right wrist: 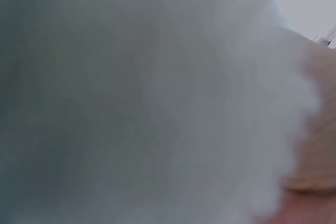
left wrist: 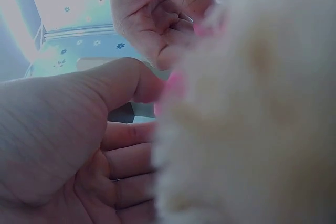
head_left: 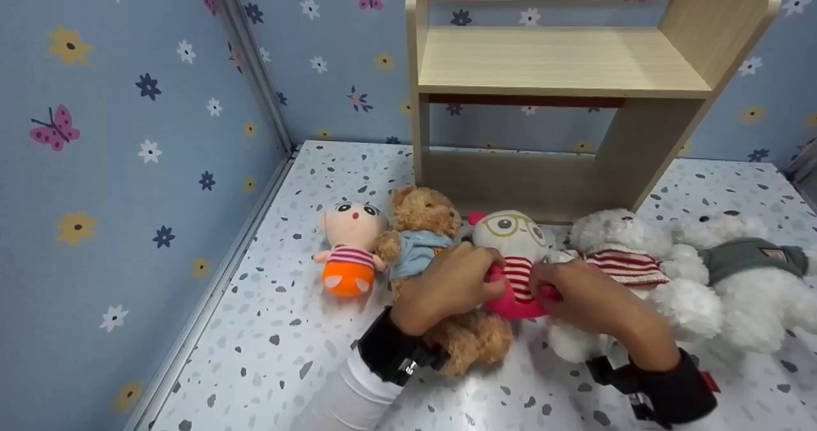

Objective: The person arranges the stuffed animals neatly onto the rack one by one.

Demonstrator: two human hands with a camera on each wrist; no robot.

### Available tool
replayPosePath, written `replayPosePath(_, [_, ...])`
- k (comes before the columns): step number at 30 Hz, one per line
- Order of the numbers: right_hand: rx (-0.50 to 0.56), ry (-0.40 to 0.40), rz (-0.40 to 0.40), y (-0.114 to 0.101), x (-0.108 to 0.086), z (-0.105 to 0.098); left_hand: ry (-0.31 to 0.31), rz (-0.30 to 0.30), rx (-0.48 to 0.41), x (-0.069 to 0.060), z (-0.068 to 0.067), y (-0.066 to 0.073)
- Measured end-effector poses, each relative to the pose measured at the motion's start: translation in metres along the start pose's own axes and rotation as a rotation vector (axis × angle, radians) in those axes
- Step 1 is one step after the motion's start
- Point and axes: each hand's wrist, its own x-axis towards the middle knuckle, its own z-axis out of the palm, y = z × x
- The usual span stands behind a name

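Bespectacled doll (head_left: 518,278): between the brown bear (head_left: 421,223) and striped-sweater bear (head_left: 629,268), before the shelf (head_left: 565,60)
Left hand (head_left: 450,281): pinches its pink side
Right hand (head_left: 587,297): pinches the opposite side (wrist view mostly blurred)

A pale wooden shelf unit (head_left: 562,60) with 2 visible shelves stands on a white, grey-speckled tabletop (head_left: 255,354). Behind the shelf unit, a blue back wall (head_left: 338,54) carries printed flowers (head_left: 383,60); left of it, a 2nd patterned wall (head_left: 121,182) meets a metal strip (head_left: 252,60).
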Motion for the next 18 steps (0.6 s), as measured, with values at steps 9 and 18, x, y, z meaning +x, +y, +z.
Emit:
replayPosePath(9, [-0.009,0.048,-0.048,0.0002,0.0002,0.0016,0.078,0.061,0.079,0.0019,0.0006,-0.0014])
replayPosePath(18, [-0.014,0.088,-0.072,-0.0010,-0.0001,0.0006,0.126,0.077,0.089,0.0045,0.0007,-0.0008])
